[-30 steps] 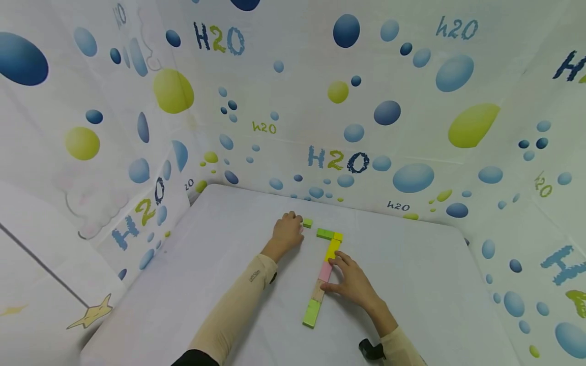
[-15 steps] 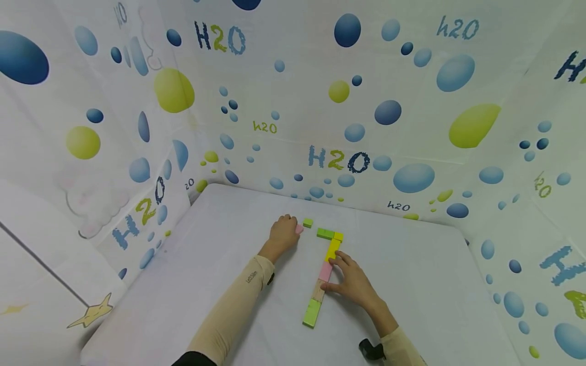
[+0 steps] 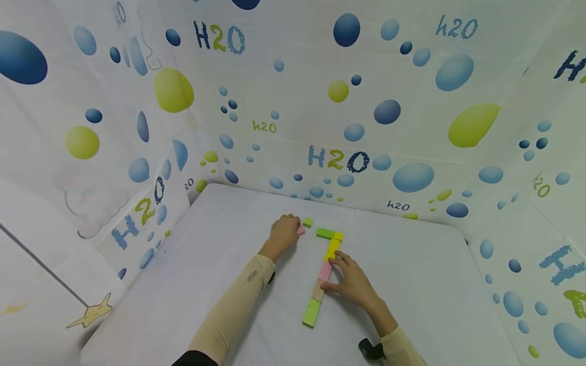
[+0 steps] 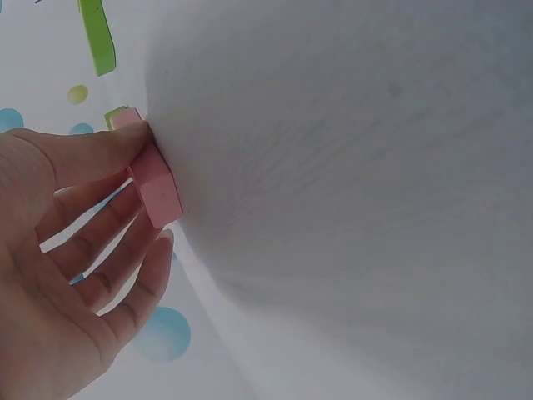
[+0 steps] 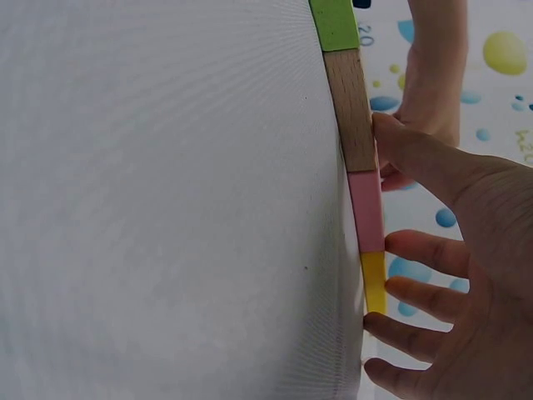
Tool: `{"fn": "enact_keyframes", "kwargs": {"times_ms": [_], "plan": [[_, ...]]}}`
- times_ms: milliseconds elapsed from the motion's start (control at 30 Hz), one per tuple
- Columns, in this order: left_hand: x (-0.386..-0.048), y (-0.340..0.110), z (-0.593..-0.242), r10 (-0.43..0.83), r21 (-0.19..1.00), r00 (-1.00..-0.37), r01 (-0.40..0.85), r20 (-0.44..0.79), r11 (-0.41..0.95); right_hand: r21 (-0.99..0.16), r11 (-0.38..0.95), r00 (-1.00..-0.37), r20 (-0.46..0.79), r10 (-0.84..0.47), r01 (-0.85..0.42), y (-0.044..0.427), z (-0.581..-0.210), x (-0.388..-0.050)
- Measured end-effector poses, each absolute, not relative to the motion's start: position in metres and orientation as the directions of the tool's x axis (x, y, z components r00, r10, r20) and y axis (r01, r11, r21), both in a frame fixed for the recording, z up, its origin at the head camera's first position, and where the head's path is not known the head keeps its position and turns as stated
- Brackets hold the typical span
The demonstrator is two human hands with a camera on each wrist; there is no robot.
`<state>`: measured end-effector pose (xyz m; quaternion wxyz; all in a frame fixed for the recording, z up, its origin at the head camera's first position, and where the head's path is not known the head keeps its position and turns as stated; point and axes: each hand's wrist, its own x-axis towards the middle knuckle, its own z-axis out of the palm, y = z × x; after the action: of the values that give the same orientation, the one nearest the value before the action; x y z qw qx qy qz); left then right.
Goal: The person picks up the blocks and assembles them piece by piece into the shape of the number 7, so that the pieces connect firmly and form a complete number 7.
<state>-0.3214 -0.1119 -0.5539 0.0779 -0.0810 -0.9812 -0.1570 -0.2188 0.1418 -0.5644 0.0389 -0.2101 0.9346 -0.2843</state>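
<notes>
My left hand (image 3: 283, 236) pinches a pink block (image 4: 156, 183) between thumb and fingers, low over the table; in the head view only its end shows. Just beyond it, apart, lies a small green block (image 3: 308, 222). My right hand (image 3: 354, 282) has its fingers spread along the right side of a row of blocks. Its thumb touches the wooden block (image 5: 351, 108), and fingertips are at the yellow block (image 3: 332, 250). Between those two is another pink block (image 3: 325, 272). A light green block (image 3: 311, 312) forms the near end.
At its far end the row turns left through a small yellow block (image 3: 338, 236) to a green piece (image 3: 325, 233). White cloth covers the table (image 3: 412, 284). A patterned curtain (image 3: 293, 101) rises behind it. A black device (image 3: 371, 349) sits at my right wrist.
My left hand has drawn back slightly from the small green block, and the pink block in it has come into sight. The right hand and the row have stayed in place.
</notes>
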Motion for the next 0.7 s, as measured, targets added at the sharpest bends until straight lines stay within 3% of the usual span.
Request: {"fn": "enact_keyframes", "kwargs": {"times_ms": [700], "plan": [[-0.3274,-0.1070,-0.5573,0.158,0.345,-0.944,0.257,0.289,0.903,-0.548,0.754,-0.913,0.048,-0.404,-0.362,0.1418,-0.5649,-0.2183]]}}
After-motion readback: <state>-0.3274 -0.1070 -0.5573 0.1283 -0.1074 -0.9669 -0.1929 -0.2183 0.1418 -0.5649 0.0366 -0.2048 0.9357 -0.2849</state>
